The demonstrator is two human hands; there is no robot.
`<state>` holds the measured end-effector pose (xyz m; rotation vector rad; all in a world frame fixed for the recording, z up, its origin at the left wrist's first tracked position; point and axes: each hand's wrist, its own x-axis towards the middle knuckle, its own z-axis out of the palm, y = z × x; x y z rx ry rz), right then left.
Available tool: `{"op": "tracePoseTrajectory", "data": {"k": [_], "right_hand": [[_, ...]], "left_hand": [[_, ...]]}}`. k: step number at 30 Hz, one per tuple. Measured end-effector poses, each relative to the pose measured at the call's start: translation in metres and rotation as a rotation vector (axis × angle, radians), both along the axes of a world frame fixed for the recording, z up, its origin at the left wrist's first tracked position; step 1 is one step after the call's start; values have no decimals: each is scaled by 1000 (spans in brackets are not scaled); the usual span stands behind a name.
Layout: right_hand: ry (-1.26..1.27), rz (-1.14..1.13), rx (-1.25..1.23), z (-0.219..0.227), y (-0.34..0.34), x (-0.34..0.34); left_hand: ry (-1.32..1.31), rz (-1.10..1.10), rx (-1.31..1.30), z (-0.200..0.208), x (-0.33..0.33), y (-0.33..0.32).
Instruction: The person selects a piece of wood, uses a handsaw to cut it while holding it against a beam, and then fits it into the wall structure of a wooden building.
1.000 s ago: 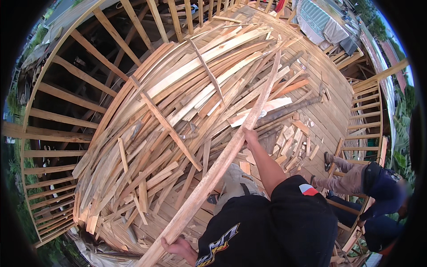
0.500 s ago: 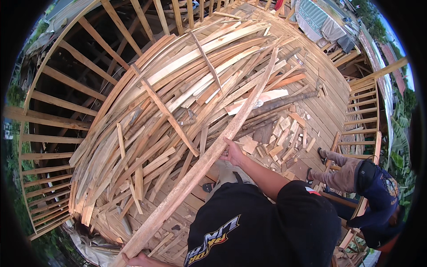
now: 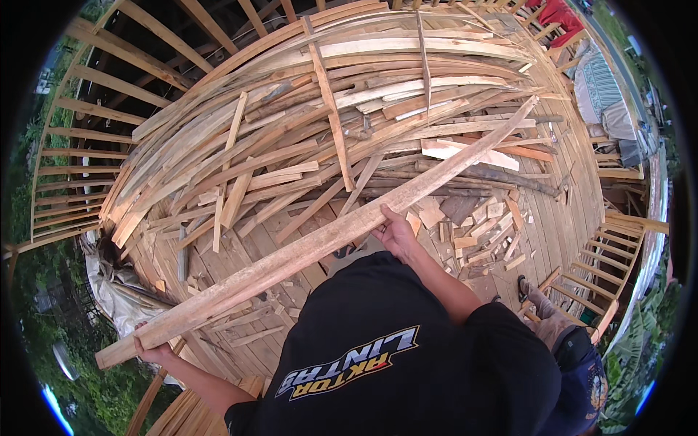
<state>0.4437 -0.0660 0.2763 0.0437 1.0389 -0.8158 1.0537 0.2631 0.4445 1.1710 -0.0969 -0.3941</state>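
one long, flat, rough-grained plank [image 3: 291, 260] slants above the wooden floor [image 3: 579, 200], one end past the floor's left edge; near that end the left hand [image 3: 154, 353] pinches it, fingers curled; the right hand [image 3: 398, 234] pinches its lower edge between thumb and fingers; toward the floor's far edge lies one heap of boards [image 3: 283, 145], at least two strips [image 3: 329, 102] across it
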Motion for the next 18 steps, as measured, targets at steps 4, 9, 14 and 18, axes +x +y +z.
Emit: {"op": "tracePoseTrajectory", "data": {"k": [4,9,14,18], "right_hand": [[-117,122,-4,1,16,-3],[-213,143,-56,-23,13,3],[-222,318,-29,-43,-15,18],[-45,345,3,-53,-22,27]], "left_hand": [[-87,-173,-163,-1,7,17],[-179,-183,-367,15,-16,-20],[-166,-217,-574,4,-17,-28],[-51,-181,-618,-9,-24,-33]]}}
